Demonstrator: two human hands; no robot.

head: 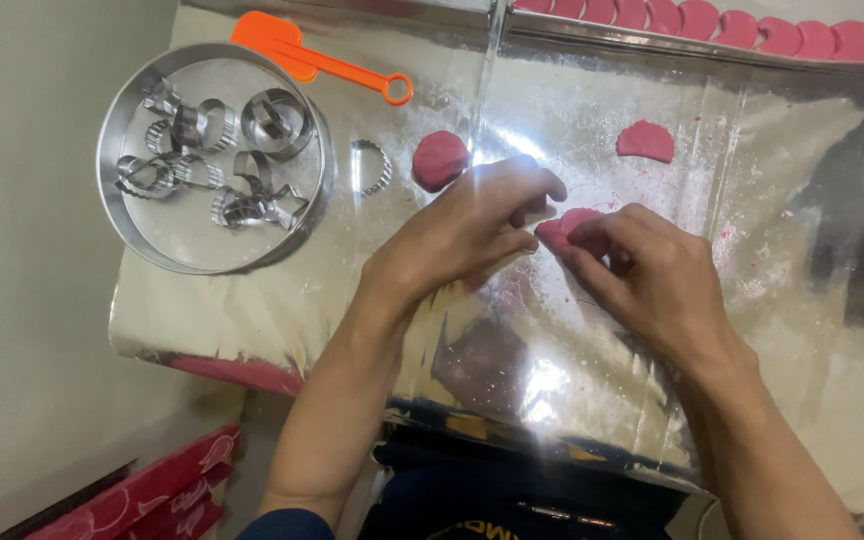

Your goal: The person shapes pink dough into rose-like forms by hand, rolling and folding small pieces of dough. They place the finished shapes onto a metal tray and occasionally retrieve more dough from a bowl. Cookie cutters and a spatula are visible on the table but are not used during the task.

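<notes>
At the far left of your desk, which is covered in shiny foil, stands a round metal tin holding a jumble of small metal cookie cutters, with an orange plastic scraper lying just beyond its rim, handle pointing right. One loose half-round cutter sits just right of the tin, and beside that a round ball of pink dough. Your left hand comes next, its fingers curled narrow and closing toward the small flat piece of pink dough that lies between both hands, near the middle of the desk. That piece lies just right of your left fingertips and just left of your right hand, whose fingers pinch its right edge (how firmly, you cannot tell from here); both hands are about equally near it, and its long axis runs roughly left to right. Farther right and away from you, another pink half-round piece lies alone, and a row of pink pieces lines the tray at the top right. At the lower left, below the desk, red packaging shows.
</notes>
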